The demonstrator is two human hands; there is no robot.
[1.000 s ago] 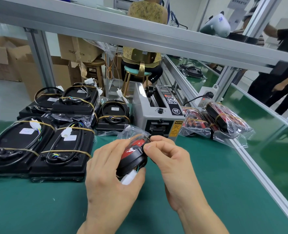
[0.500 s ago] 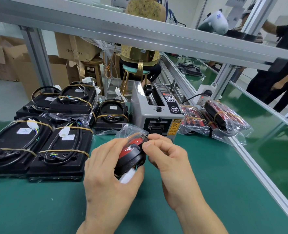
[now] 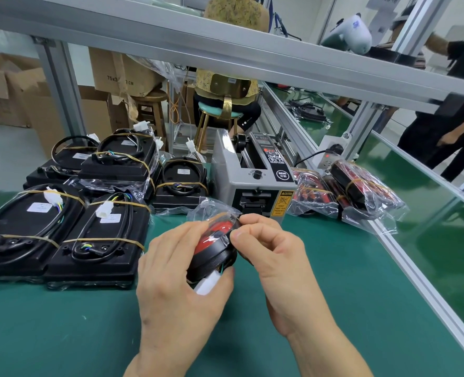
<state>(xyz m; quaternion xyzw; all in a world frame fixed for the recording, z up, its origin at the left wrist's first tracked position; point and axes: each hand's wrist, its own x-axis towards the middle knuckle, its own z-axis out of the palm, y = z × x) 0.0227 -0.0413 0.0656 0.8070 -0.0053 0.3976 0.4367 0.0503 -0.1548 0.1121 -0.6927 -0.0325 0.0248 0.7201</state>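
Note:
A round lamp point(image 3: 214, 247) with a red lens and black housing is held above the green mat, partly inside a clear plastic bag point(image 3: 211, 207). My left hand point(image 3: 179, 289) grips the lamp from the left and below, its thumb under a white connector point(image 3: 206, 284). My right hand point(image 3: 275, 263) pinches the bag's edge at the lamp's upper right rim with thumb and forefinger.
Several black lamp units point(image 3: 100, 238) bound with rubber bands lie at the left. A grey tape dispenser machine point(image 3: 252, 176) stands behind my hands. Bagged red lamps point(image 3: 358, 189) lie at the right by the aluminium rail point(image 3: 415, 270). People sit and stand beyond the bench.
Both hands keep their hold on the lamp and bag. My right fingers have shifted slightly along the bag's edge.

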